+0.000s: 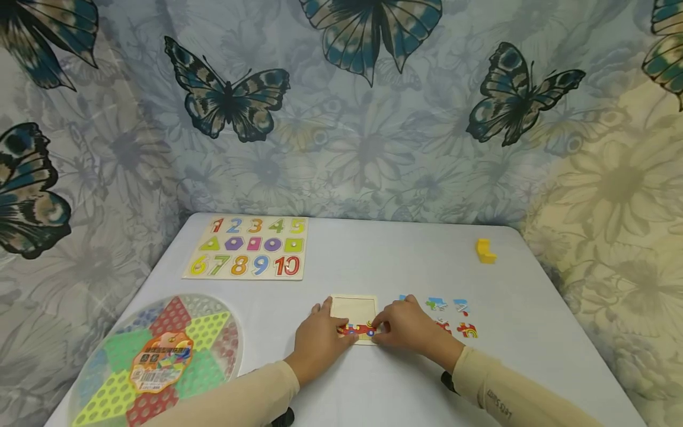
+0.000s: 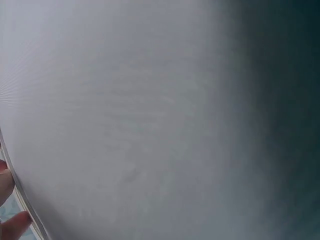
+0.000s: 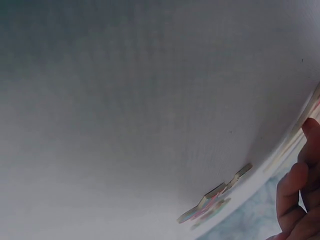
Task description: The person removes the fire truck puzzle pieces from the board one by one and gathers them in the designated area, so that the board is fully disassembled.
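Note:
A small wooden puzzle board (image 1: 354,306) lies on the table, its frame pale and its upper part bare wood. Red jigsaw pieces (image 1: 350,329) line its lower edge. My left hand (image 1: 320,339) holds the board's left side, with thumb and a fingertip at the red pieces. At the row's right end, my right hand (image 1: 407,325) pinches a red and yellow puzzle piece (image 1: 370,330) between thumb and forefinger. The right hand partly covers loose jigsaw pieces; others, such as a blue and green piece (image 1: 436,303) and a red rainbow piece (image 1: 467,330), lie beyond it.
A number and shape board (image 1: 245,247) lies at the back left of the white table (image 1: 389,255). In front of it, a round star-patterned game board (image 1: 198,367) sits partly under my left sleeve. A yellow block (image 1: 485,251) stands at the back right.

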Tool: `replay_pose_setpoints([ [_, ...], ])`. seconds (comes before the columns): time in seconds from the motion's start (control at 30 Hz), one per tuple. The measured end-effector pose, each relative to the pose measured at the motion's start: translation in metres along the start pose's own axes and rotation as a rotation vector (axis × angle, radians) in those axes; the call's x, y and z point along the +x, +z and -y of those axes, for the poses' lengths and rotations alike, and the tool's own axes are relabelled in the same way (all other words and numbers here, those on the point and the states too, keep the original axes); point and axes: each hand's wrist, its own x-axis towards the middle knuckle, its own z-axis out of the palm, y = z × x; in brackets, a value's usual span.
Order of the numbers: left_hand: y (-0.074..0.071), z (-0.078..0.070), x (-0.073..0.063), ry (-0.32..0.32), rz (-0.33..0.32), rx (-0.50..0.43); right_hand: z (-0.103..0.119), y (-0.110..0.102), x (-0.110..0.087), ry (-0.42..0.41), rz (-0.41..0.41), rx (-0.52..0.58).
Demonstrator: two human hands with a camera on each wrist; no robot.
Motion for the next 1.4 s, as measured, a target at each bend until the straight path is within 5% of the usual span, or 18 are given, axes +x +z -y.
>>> replay_pose_setpoints([
  [1.0, -0.0047, -0.0027, 0.0031, -0.004, 0.040, 0.081, 0.0019, 0.0014, 0.0043, 0.103, 0.039, 0.180],
  [1.4, -0.0046, -0.0008, 0.0030, 0.022, 0.023, 0.074, 0.0008, -0.0016, 0.0026, 0.035, 0.022, -0.017],
])
